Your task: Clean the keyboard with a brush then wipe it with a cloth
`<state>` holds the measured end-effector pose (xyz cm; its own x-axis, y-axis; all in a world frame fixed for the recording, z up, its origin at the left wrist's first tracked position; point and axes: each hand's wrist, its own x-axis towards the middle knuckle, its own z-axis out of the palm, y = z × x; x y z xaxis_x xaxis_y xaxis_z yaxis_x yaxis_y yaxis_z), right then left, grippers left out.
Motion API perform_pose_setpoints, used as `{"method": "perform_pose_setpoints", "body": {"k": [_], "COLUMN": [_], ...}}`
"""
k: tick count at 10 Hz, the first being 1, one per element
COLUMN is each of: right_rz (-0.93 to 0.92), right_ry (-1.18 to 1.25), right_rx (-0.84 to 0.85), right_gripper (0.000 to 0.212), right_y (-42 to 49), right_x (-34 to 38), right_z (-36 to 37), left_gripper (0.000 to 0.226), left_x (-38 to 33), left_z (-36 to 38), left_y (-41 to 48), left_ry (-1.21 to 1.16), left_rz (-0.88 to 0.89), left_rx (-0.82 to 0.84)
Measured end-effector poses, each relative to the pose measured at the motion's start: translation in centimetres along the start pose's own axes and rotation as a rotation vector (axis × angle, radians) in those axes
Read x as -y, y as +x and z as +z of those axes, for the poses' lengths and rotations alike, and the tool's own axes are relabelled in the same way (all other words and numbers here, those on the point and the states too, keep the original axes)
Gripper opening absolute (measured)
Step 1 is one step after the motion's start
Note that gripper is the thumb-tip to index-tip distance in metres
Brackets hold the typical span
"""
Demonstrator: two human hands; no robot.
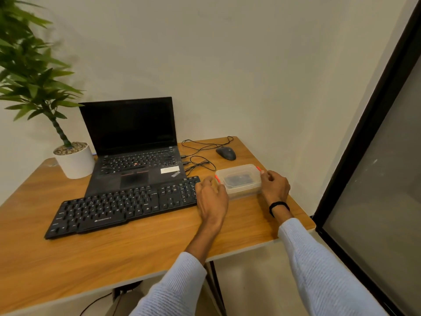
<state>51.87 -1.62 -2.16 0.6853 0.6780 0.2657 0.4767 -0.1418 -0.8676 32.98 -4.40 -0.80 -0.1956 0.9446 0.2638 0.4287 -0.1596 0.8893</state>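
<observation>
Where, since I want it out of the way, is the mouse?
In the head view the mouse sits at the table's far right, behind the plastic box and right of the laptop.

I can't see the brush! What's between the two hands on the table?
A clear plastic box with its lid on sits between the left hand and right hand, which hold its ends. Something dark is inside. The head camera shows it.

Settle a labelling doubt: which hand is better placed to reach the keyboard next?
Left: the left hand lies beside the right end of the keyboard; the right hand is across the plastic container from it.
</observation>
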Motion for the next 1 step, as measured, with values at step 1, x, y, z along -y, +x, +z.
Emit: {"method": "perform_pose_setpoints", "body": {"k": [1], "right_rz": [-0.065], "right_ry": [-0.036], "right_rx": [-0.151], "right_gripper": [0.034], "right_y": [-1.40], "right_x": [0.46], "right_z": [0.60], "left_gripper": [0.042], "left_x": [-0.10], "left_z": [-2.22], "left_y": [0.24], "left_ry": [-0.017], "left_rz": [0.013], "left_rx": [-0.065]}}
